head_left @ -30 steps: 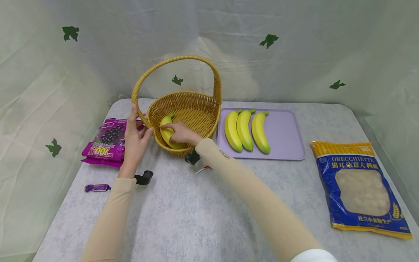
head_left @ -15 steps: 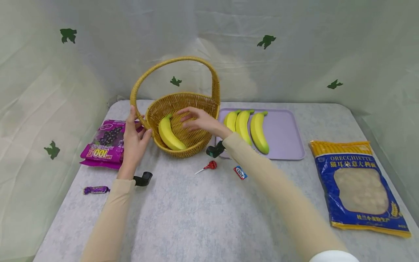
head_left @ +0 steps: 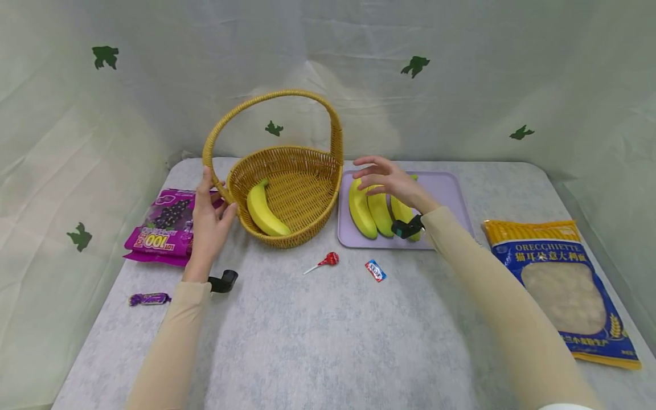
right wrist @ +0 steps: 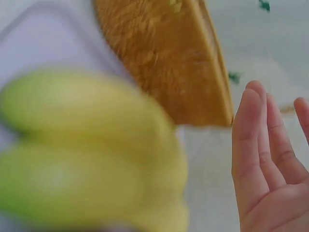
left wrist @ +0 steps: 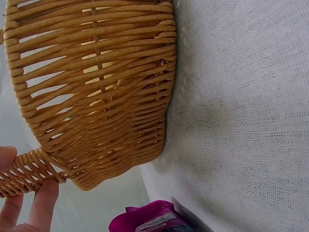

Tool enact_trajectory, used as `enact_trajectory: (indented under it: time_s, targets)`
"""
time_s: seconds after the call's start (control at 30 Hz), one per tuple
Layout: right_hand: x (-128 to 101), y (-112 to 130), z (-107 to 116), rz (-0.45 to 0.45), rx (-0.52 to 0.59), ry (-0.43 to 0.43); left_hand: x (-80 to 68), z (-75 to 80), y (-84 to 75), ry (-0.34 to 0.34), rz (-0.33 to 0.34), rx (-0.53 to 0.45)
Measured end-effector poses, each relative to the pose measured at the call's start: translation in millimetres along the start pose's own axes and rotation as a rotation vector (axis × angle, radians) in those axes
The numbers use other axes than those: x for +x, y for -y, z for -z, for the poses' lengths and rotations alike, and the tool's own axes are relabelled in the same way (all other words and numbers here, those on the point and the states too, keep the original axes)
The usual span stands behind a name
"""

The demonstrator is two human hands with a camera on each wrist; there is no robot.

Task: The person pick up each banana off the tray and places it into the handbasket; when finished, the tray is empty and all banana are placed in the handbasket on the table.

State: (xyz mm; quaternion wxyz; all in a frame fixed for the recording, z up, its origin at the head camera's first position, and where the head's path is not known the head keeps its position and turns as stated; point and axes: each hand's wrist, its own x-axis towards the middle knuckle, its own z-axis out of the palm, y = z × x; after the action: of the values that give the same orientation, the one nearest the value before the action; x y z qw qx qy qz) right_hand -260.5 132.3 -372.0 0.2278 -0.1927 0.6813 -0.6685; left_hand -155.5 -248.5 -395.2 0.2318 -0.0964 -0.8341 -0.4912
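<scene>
A: The right hand (head_left: 386,176) has been moving out of the basket (head_left: 307,225) and is now hovering over the three bananas (head_left: 370,208) on the purple tray (head_left: 451,196). Its fingers are spreading out loose, holding nothing.

B: And nearer us?

A: A lollipop (head_left: 328,260) and a candy (head_left: 375,270) are lying on the table (head_left: 328,341).

B: The left hand (head_left: 209,219)?

A: It is gripping the basket handle (head_left: 212,176), likely keeping it steady. One banana (head_left: 262,210) is lying inside.
</scene>
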Motion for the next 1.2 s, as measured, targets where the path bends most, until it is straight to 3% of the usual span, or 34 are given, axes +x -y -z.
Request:
enact_trajectory:
  time_s: [0.27,0.5,0.7,0.93,1.2]
  targets:
    - [-36.0,-17.8,48.3,-0.077,-0.095,-0.143,-0.5,-0.7,2.0,0.001,0.005,-0.003]
    - [-62.6,-28.9,71.7,-0.146,-0.175,-0.203,-0.8,-1.2,3.0,-0.005,-0.006,-0.003]
    - [-75.8,-35.9,76.7,-0.211,-0.248,-0.143,-0.6,-2.6,2.9,-0.013,-0.029,-0.010]
    - [-72.4,-44.8,75.0,-0.257,-0.343,-0.044,-1.2,-4.4,1.8,-0.022,-0.015,-0.021]
    - [-60.6,-43.4,61.6,-0.286,-0.431,-0.045,-1.2,-6.8,-0.6,-0.021,0.001,-0.015]
